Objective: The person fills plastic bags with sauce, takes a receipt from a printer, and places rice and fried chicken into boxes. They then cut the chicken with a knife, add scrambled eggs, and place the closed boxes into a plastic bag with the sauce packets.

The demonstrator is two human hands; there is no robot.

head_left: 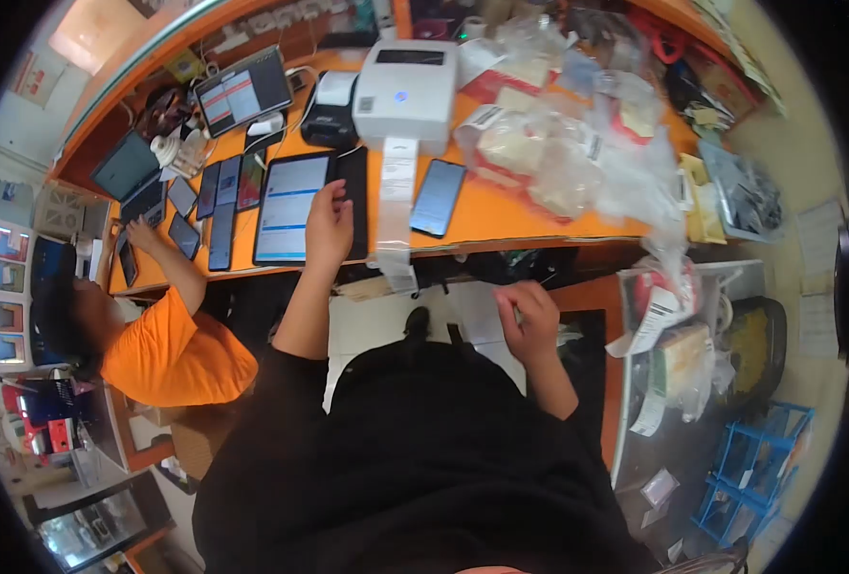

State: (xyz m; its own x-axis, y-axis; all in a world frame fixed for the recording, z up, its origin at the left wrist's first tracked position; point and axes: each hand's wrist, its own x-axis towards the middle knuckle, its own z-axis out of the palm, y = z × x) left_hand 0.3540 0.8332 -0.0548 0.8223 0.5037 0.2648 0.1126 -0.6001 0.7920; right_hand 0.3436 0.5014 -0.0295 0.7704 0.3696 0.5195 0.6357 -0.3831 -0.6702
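Observation:
My left hand (pixel 330 225) hovers over the right edge of a tablet (pixel 292 215) that shows a page with blue bars. Its fingers are loosely bent and apart, with nothing in them. My right hand (pixel 529 320) hangs in the air in front of the desk edge, fingers curled in and seemingly holding nothing. Between the hands, a strip of printed labels (pixel 397 206) runs out of a white label printer (pixel 405 91) and over the desk edge. A lit phone (pixel 438 198) lies right of the strip.
Clear plastic bags with packed goods (pixel 539 158) cover the desk's right side. More bagged, labelled goods (pixel 678 359) sit at lower right near a blue rack (pixel 754 469). At left, a person in an orange shirt (pixel 171 354) reaches toward a laptop (pixel 142 187). Several phones (pixel 221 230) lie nearby.

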